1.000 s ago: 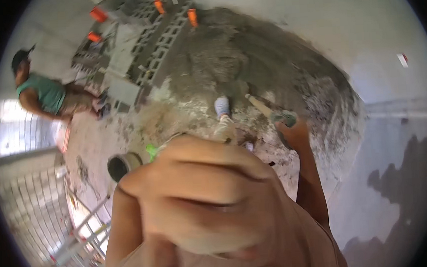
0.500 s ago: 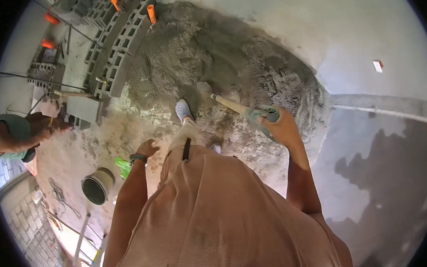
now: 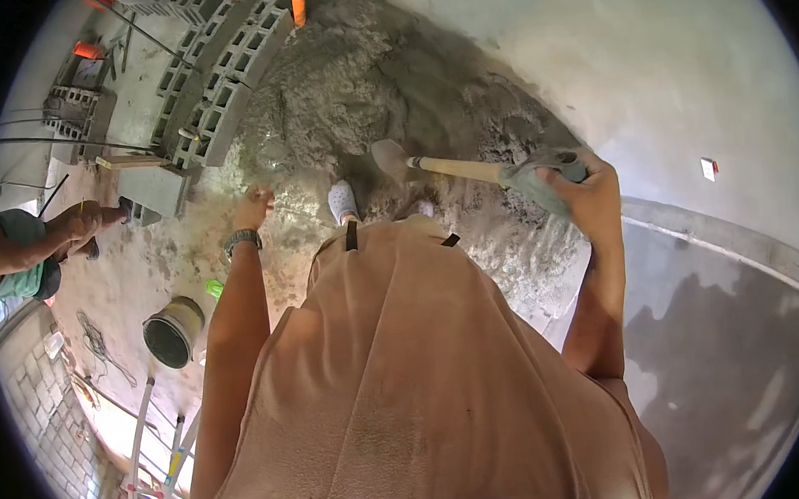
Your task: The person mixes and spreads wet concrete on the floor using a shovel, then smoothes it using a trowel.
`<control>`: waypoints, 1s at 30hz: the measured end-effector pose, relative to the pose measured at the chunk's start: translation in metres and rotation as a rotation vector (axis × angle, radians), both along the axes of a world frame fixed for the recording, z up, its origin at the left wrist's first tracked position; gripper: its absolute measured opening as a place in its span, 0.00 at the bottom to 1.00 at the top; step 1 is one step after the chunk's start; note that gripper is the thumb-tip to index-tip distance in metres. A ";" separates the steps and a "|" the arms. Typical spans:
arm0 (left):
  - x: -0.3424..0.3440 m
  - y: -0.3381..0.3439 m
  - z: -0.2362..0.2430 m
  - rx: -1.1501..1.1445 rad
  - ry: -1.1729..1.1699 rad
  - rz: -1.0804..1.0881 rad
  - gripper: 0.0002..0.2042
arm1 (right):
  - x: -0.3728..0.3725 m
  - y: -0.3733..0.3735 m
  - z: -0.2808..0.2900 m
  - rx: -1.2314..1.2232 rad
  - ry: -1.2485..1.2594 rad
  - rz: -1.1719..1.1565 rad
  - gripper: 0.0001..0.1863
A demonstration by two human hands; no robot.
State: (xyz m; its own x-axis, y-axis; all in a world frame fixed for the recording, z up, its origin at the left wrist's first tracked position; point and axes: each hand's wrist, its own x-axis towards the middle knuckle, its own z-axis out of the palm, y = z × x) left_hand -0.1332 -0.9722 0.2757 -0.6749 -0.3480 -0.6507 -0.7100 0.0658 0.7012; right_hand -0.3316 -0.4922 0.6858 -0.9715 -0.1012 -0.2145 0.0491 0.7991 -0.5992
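My right hand (image 3: 588,192) grips the upper end of a shovel (image 3: 457,167) with a pale wooden shaft. Grey-green cloth, or a covering like it, lies around the shovel's grip. Its grey, mud-coated blade (image 3: 390,159) points left, just over the wet mortar heap (image 3: 345,106). My left hand (image 3: 253,206) hangs free of any tool, its fingers loosely bent and apart, left of my light clog (image 3: 342,201). A watch or band circles that wrist.
Hollow concrete blocks (image 3: 222,109) stand in rows at the upper left, near an orange pipe (image 3: 299,9). A bucket (image 3: 174,332) sits left of me, beside ladder legs (image 3: 141,439). Another person (image 3: 29,249) is at the far left. A plastered wall (image 3: 682,77) rises at the right.
My right hand has moved right and slightly up with the shovel. My left hand has risen farther forward. My view has shifted, and the other person's arms have changed position.
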 end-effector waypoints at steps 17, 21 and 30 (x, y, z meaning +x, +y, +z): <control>-0.392 0.302 0.154 -0.319 0.931 -0.665 0.45 | -0.264 0.054 0.061 -0.002 0.057 -0.003 0.15; -0.513 0.352 0.166 -0.102 0.721 -0.717 0.29 | -0.334 0.057 0.068 -0.068 0.147 0.057 0.16; -0.679 0.319 0.173 -0.431 1.207 -0.492 0.15 | -0.398 0.020 0.103 -0.015 0.275 0.219 0.30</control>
State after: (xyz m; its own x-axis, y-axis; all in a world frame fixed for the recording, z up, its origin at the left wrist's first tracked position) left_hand -0.8121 -0.6530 0.4487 -0.8510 0.0671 0.5208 0.4807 0.4990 0.7211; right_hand -0.7300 -0.4721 0.7887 -0.9475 -0.3149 0.0558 -0.2878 0.7636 -0.5781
